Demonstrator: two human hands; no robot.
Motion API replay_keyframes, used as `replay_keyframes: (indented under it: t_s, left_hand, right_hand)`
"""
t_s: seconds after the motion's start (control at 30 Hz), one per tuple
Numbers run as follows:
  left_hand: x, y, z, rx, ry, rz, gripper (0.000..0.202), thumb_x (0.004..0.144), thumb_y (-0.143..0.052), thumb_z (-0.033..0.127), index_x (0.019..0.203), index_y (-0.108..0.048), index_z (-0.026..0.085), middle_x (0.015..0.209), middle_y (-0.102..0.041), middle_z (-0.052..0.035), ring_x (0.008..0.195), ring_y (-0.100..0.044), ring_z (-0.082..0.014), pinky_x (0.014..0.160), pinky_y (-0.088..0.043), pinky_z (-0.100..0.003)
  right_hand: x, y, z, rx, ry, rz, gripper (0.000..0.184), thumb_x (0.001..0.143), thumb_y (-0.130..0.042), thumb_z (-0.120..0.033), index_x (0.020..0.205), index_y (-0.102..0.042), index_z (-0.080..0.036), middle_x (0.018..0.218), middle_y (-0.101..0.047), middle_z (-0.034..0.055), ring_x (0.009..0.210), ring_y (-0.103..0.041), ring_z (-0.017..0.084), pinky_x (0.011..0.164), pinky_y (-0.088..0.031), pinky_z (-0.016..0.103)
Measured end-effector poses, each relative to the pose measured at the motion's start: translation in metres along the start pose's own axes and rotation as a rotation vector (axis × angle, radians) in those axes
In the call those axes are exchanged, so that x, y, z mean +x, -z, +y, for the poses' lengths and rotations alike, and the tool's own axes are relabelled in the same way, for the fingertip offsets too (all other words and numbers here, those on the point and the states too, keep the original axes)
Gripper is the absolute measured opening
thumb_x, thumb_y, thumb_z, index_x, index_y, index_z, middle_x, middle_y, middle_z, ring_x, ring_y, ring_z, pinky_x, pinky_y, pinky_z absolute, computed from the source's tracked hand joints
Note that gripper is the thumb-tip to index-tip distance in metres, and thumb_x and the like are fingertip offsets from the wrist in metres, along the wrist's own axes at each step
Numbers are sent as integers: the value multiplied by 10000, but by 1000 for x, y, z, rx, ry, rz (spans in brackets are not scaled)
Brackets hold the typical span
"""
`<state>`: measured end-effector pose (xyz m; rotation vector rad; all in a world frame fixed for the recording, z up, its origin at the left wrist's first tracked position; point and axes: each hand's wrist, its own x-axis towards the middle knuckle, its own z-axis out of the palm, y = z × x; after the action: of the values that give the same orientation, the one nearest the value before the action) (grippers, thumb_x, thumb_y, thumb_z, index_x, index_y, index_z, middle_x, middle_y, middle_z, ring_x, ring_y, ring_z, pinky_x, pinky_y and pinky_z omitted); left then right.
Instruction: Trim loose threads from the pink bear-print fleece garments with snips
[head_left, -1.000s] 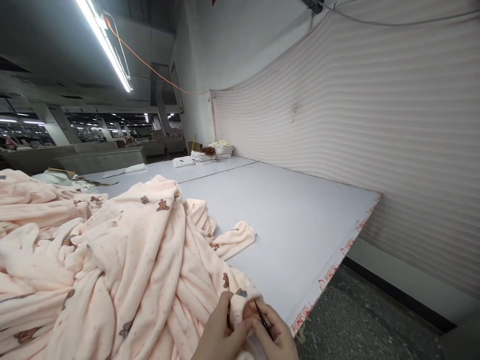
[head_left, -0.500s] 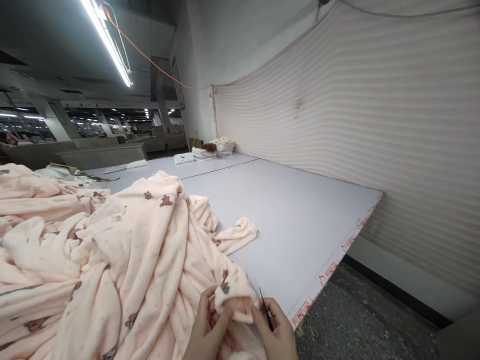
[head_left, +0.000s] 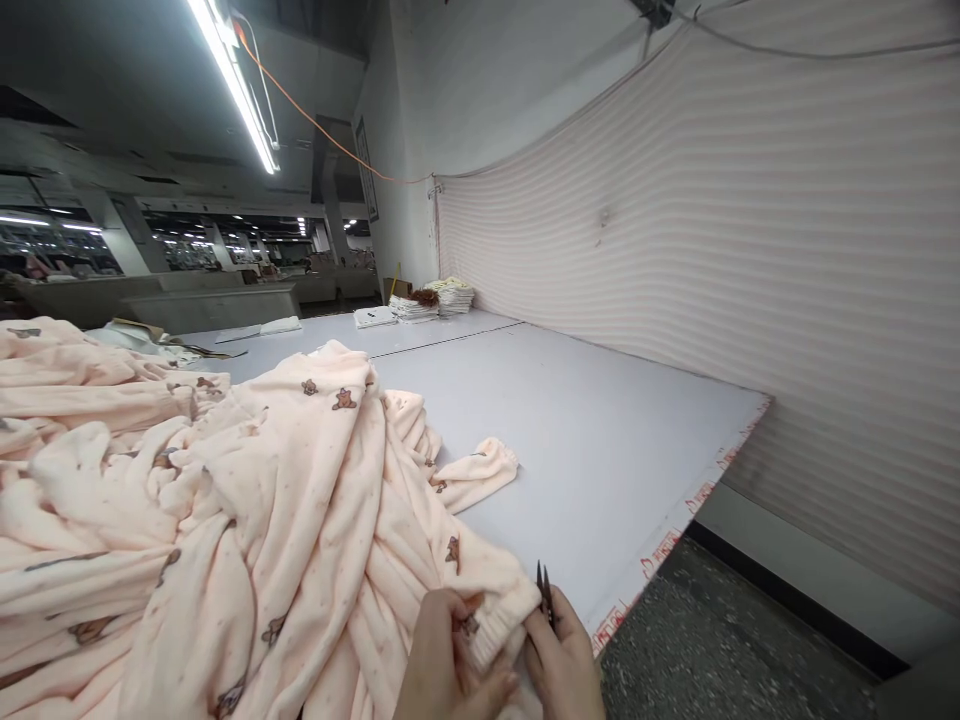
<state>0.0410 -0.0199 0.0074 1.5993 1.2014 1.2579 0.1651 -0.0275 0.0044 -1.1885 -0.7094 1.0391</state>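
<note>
Bottom centre: left hand (head_left: 436, 662) gripping peach cuff (head_left: 501, 622), right hand (head_left: 564, 658) holding dark snips (head_left: 547, 596); heaped garments (head_left: 277, 480) are crowding lower left.

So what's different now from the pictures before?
The cuff has turned and moved a little right: its opening faced us just before, and now its ribbed outside shows. The dark snips in the right hand now show two points instead of one. The left hand still holds the cuff, and the pink pile stayed put.

The snips (head_left: 546, 598) now show 2 parted tips (head_left: 539, 572).
</note>
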Motion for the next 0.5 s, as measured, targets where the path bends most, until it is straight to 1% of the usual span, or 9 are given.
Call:
replay_keyframes:
  t_s: [0.07,0.1,0.17,0.23,0.3,0.33,0.37,0.43,0.5]
  left_hand:
    - [-1,0,0,33,49,-51,261,668,-626,212,873,-465,226,841,-556,-23,783,-541,-218,722,-453,-340]
    - [-2,1,1,45,51,-64,230,684,-581,191,887,-477,224,832,-561,-27,792,-546,-225,737,-451,-350]
    - [-2,3,4,78,2,-50,241,703,-520,162,934,-488,222,850,-566,-35,805,-553,-230,755,-442,-357]
    - [-2,6,9,100,-88,-13,293,693,-519,157,976,-482,226,868,-554,-31,798,-548,-226,751,-436,-347]
    - [-2,9,14,85,-142,0,301,685,-535,164,973,-480,232,856,-540,-21,769,-536,-216,728,-434,-329]
    - [-1,10,16,66,-146,-16,272,692,-537,172,952,-489,233,840,-539,-18,753,-531,-212,716,-433,-322]
    - [1,11,18,47,-132,-43,224,710,-536,188,928,-506,231,833,-549,-19,741,-529,-208,705,-430,-316]
    - [5,12,21,-13,-28,-119,136,774,-525,247,904,-558,223,837,-592,-27,716,-534,-196,674,-424,-303]
    - [10,12,24,-144,117,-200,181,821,-535,341,913,-614,208,851,-645,-38,738,-560,-196,682,-435,-300]
  right_hand:
    - [-2,1,9,87,-122,29,355,714,-681,-502,856,-632,-180,512,-580,-46,402,-498,107,370,-365,175]
    - [-3,2,10,88,-118,57,359,704,-687,-502,859,-628,-183,536,-599,-38,430,-525,116,388,-389,178]
    - [-3,7,7,-2,17,144,333,693,-687,-477,848,-617,-191,673,-672,3,610,-624,166,523,-483,207]
    - [-2,14,1,-211,176,234,279,721,-647,-448,850,-600,-206,800,-707,38,756,-656,209,627,-505,233]
    - [-3,20,-5,-468,283,270,220,770,-583,-420,873,-585,-226,823,-706,51,753,-662,226,618,-491,255]
    - [-4,21,-8,-575,339,265,195,797,-545,-401,887,-583,-233,832,-699,58,758,-663,234,617,-485,268]
    - [-5,22,-9,-656,408,254,184,818,-514,-382,906,-585,-236,864,-690,68,791,-662,243,632,-484,281]
    - [-6,20,-11,-738,554,219,207,851,-477,-358,972,-589,-233,997,-658,95,912,-645,256,683,-490,296]
    - [-6,16,-13,-756,621,153,218,880,-464,-356,1018,-586,-241,1060,-633,93,943,-636,240,676,-492,280]
